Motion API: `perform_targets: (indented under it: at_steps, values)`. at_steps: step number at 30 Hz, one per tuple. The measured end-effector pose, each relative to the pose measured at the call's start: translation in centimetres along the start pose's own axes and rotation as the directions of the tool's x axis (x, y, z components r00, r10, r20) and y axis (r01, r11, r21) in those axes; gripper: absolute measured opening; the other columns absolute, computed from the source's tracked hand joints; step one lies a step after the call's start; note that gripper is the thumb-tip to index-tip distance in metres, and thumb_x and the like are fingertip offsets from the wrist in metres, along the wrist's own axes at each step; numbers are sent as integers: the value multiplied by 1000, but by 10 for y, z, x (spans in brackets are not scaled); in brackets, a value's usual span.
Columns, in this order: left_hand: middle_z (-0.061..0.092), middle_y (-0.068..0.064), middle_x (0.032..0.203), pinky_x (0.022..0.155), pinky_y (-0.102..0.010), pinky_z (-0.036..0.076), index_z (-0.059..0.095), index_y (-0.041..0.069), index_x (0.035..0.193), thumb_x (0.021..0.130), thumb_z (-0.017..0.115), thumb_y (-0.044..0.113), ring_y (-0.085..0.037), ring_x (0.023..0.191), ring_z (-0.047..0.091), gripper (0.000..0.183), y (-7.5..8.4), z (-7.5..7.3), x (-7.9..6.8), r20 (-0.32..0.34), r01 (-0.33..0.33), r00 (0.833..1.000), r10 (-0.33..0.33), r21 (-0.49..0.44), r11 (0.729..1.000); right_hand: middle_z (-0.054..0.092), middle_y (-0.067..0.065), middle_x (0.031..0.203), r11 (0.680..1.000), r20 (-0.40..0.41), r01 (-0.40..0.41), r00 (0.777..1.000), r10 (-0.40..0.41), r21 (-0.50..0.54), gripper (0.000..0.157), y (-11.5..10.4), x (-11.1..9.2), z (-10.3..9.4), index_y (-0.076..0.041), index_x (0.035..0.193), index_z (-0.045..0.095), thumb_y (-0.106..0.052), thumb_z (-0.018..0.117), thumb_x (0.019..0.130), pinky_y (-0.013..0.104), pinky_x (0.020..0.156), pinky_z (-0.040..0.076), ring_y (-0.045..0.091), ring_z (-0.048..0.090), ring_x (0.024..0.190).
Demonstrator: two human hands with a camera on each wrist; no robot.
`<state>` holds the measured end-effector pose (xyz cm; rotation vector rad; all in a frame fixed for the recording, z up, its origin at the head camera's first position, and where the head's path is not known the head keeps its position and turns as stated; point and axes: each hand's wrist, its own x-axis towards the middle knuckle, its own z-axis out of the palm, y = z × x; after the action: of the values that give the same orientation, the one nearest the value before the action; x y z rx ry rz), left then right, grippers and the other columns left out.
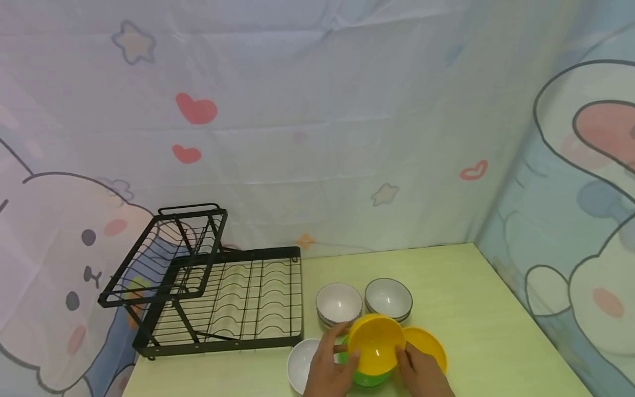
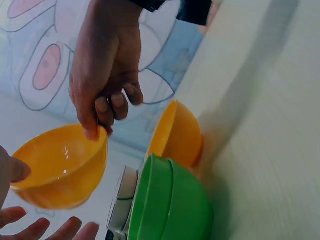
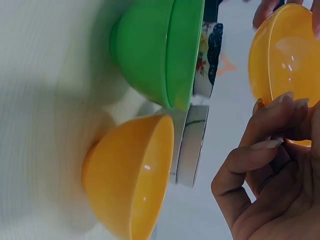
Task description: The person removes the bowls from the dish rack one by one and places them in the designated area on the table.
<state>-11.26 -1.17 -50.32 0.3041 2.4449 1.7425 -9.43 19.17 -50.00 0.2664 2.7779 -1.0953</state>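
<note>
A yellow bowl (image 1: 377, 346) is held up between both hands, tilted so its inside faces the head camera. My left hand (image 1: 331, 364) pinches its left side, the thumb over the rim. On the opposite side, my right hand (image 1: 424, 370) grips the rim between thumb and fingers, seen closely in the right wrist view. Below the held bowl stand nested green bowls (image 2: 185, 200), partly hidden by it in the head view. Another yellow bowl (image 3: 117, 170) sits on the table beside them, partly behind my right hand in the head view.
Two stacks of white bowls, a left stack (image 1: 339, 303) and a right stack (image 1: 389, 298), stand behind the hands. Another white bowl (image 1: 299, 366) is by my left hand. A black two-tier dish rack (image 1: 268, 344) occupies the table's left side. A printed cloth (image 1: 297, 110) hangs behind.
</note>
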Motion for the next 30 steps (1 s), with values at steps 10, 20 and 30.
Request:
perform_targets:
  at_steps: [10, 20, 30]
  values:
    - [60, 1, 126, 83, -27, 57, 51, 24, 139, 98, 56, 46, -18, 108, 65, 47, -6, -16, 8, -129, -30, 990, 53, 173, 984, 52, 2, 67, 992, -20, -121, 993, 120, -24, 32, 31, 3, -26, -5, 86, 56, -22, 36, 105, 28, 56, 41, 15, 49, 60]
    - [57, -5, 134, 86, -32, 58, 50, 15, 138, 102, 55, 29, -23, 114, 65, 39, -20, -39, 25, -190, -52, 978, 92, 206, 977, 57, 4, 69, 968, 118, -231, 963, 243, -101, 39, 65, 4, -44, -7, 77, 53, -26, 31, 103, 31, 58, 42, 18, 53, 63]
    - [60, -7, 131, 85, -35, 58, 52, 16, 138, 102, 55, 27, -23, 111, 66, 38, -32, -60, 36, -293, -69, 947, 132, 213, 975, 60, 3, 65, 976, 148, -201, 966, 212, -80, 39, 72, 6, -46, -9, 73, 55, -29, 36, 102, 29, 55, 37, 18, 51, 59]
